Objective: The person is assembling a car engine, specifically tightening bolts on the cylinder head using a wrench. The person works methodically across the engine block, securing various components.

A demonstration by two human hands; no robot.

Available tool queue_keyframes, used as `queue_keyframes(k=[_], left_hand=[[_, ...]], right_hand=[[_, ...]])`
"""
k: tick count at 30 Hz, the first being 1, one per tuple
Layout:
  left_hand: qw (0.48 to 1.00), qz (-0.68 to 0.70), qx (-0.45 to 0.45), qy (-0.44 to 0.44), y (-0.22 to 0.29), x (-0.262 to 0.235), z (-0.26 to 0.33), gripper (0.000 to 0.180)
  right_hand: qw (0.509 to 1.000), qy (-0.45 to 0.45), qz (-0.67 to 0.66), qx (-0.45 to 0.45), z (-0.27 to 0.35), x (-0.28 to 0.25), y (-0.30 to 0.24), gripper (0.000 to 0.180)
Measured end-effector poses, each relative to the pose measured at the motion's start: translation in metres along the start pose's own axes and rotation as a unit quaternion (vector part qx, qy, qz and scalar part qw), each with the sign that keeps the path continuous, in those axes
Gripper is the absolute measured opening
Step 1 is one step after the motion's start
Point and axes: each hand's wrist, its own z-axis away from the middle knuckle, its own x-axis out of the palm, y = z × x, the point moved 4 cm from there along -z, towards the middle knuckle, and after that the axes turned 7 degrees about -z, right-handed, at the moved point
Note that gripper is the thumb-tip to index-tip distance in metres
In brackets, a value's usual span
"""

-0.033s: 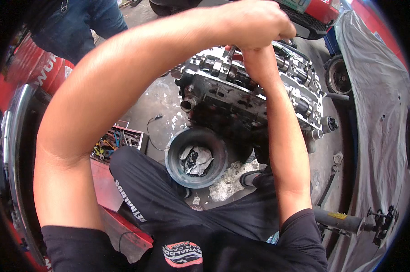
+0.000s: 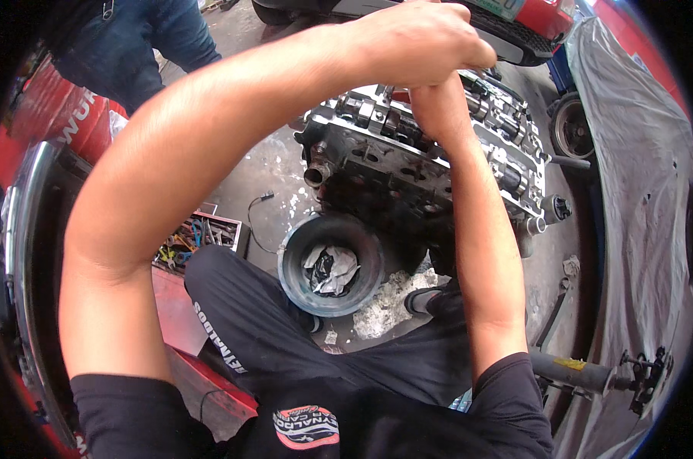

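Observation:
An engine cylinder head [image 2: 377, 157] with its camshafts exposed stands in front of me. Over its far side, my left hand [image 2: 427, 46] is closed, with the knuckles up and the thumb side toward the right. Just below it, my right hand [image 2: 440, 111] is also closed, its top meeting the underside of the left. Whatever the two hands grip is hidden by the fingers. A shiny camshaft [image 2: 507, 172] runs to the right of my right wrist.
A round tub [image 2: 289, 279] with crumpled paper stands between my knees and the engine. To the left is a toolbox [image 2: 243, 237] full of hand tools. A person in jeans [image 2: 182, 34] stands at far left. A grey sheet [image 2: 629, 153] hangs at right, beside a wheel [image 2: 572, 126].
My left hand has shifted and turned slightly, and its forearm has moved a little lower and to the right. My right hand stays nearly in place.

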Motion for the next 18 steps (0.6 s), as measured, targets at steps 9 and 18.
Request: queue_keyframes(k=[9, 18], left_hand=[[0.971, -0.066, -0.079, 0.218, 0.015, -0.012, 0.022, 0.017], [0.975, -0.146, -0.169, 0.007, 0.017, -0.037, 0.039, 0.017]], right_hand=[[0.975, 0.057, 0.189, -0.106, 0.01, -0.006, -0.037, 0.018], [0.994, 0.031, 0.091, -0.06, 0.027, 0.019, -0.045, 0.016]])
